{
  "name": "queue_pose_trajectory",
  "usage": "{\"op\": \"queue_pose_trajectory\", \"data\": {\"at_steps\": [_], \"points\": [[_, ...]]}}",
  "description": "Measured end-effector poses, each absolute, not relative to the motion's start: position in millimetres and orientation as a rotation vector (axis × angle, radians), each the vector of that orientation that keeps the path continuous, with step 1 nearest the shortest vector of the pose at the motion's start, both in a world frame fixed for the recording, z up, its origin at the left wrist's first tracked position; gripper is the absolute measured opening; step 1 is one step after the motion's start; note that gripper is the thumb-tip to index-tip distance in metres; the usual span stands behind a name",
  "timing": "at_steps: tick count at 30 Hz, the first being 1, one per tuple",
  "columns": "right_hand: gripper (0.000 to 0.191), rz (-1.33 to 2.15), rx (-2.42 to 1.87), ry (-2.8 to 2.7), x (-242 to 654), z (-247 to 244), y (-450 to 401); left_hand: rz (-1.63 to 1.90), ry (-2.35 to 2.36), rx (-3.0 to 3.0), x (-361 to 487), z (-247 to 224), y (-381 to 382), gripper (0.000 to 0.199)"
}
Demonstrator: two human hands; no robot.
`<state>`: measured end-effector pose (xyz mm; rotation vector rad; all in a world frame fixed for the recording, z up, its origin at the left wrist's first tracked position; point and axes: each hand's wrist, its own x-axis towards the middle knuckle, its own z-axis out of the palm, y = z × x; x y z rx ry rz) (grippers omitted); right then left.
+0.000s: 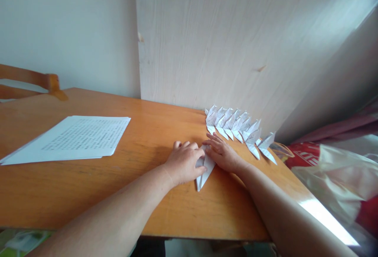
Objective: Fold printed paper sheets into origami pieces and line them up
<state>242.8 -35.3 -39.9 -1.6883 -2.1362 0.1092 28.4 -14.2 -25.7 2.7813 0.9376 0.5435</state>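
Observation:
A piece of white paper folded to a narrow point (206,170) lies on the wooden table, its tip towards me. My left hand (186,164) is closed on its left side, thumb and forefinger on the paper and the other fingers curled. From the right, my right hand (223,154) rests against the paper's upper part, fingers stretched out and thumb near the left fingertips. Both hands cover the paper's far end. Beyond my right hand stands a row of several folded paper pieces (236,125) with upright pointed flaps; one (267,146) sits apart at the right end.
A stack of printed sheets (88,137) lies on the table (141,209) at the left. A wooden chair back (32,78) shows at the far left. A pale panel (206,52) borders the table's back, and red and white bags (333,166) lie past its right edge.

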Motion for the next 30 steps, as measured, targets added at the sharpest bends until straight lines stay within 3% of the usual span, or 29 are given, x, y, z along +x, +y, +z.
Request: {"op": "queue_pose_trajectory", "data": {"at_steps": [8,15,20,30], "points": [[0.021,0.051,-1.896,-2.013,244.7,-29.6,-43.5,0.533,0.701,2.844,23.3,-18.7,-18.5,0.027],[0.028,-0.039,-2.136,-1.959,244.0,-16.6,-62.6,0.613,0.672,2.867,16.5,-17.2,-14.5,0.034],[0.037,0.03,-2.381,-1.937,231.0,1.8,-82.7,0.633,0.693,2.903,14.3,-17.8,-11.3,0.035],[0.024,0.316,-2.272,-1.837,203.9,-9.3,-121.4,0.556,0.758,2.92,15.7,-25.6,-4.8,0.025]]}}
